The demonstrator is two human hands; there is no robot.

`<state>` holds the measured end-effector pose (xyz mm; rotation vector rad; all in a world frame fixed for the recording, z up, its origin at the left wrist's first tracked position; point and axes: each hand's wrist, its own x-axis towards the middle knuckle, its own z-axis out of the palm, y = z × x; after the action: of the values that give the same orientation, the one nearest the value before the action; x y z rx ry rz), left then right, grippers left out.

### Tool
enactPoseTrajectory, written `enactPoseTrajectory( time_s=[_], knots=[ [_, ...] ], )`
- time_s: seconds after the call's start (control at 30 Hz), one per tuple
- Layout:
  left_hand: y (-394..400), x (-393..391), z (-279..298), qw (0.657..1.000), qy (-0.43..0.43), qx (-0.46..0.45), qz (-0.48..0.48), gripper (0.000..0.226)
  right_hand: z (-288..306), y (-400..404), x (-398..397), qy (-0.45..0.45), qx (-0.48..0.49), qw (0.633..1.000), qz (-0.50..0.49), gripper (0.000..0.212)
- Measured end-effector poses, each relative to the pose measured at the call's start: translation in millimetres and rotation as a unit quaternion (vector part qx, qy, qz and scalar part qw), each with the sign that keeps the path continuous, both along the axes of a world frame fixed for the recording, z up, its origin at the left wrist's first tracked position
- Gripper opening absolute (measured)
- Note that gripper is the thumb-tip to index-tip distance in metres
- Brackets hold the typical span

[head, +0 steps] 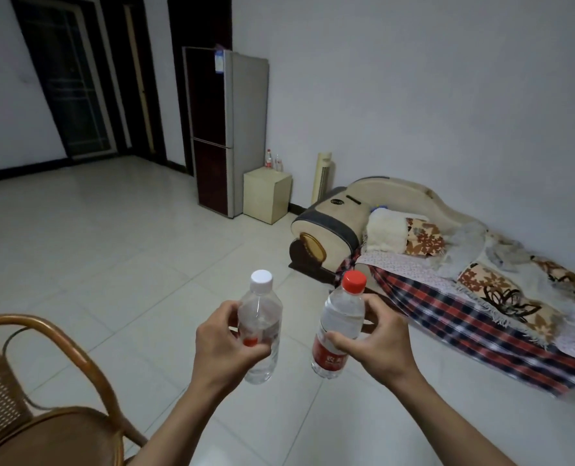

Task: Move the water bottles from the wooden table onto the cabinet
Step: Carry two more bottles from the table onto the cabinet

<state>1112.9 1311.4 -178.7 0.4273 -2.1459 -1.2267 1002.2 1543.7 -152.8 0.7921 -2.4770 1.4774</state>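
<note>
My left hand (pixel 227 334) has a grip on the white-capped bottle (pixel 260 326), my right hand (pixel 377 341) on the red-capped bottle (pixel 338 326); a rattan chair (pixel 44 381) sits left, a sofa (pixel 447 257) right, and bare floor (pixel 128 230) stretches to the cabinet (pixel 267 195).

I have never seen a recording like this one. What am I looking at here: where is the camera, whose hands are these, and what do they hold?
There is no machine. A person wears one wide-angle camera on the head, so you look forward and down at their own two arms. The left hand grips a clear bottle with a white cap. The right hand grips a bottle with a red cap and red label. Both bottles are carried upright above the tiled floor. Far ahead, a small pale cabinet stands beside a tall fridge; two more bottles already stand on it. A rattan chair is at lower left, a covered sofa at right.
</note>
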Motion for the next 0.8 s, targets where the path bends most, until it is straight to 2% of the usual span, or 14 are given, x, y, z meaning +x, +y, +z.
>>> enactPoseTrajectory(
  time_s=[0.23, 0.5, 0.8],
  knots=[
    [-20.5, -72.1, 5.8, 0.999, -0.018, -0.016, 0.023, 0.049, -11.2, -25.5, -83.8, 0.001, -0.016, 1.000, 0.023, 0.053],
    [-38.7, -168.0, 28.7, 0.998, 0.001, -0.018, 0.052, 0.045, -1.3, -46.0, -187.4, -0.003, -0.023, 0.998, 0.055, 0.054],
    [-91.0, -252.6, 15.6, 0.999, -0.005, -0.003, 0.043, 0.044, -4.9, -101.8, -273.7, -0.015, -0.015, 0.999, 0.043, 0.047]
  ],
)
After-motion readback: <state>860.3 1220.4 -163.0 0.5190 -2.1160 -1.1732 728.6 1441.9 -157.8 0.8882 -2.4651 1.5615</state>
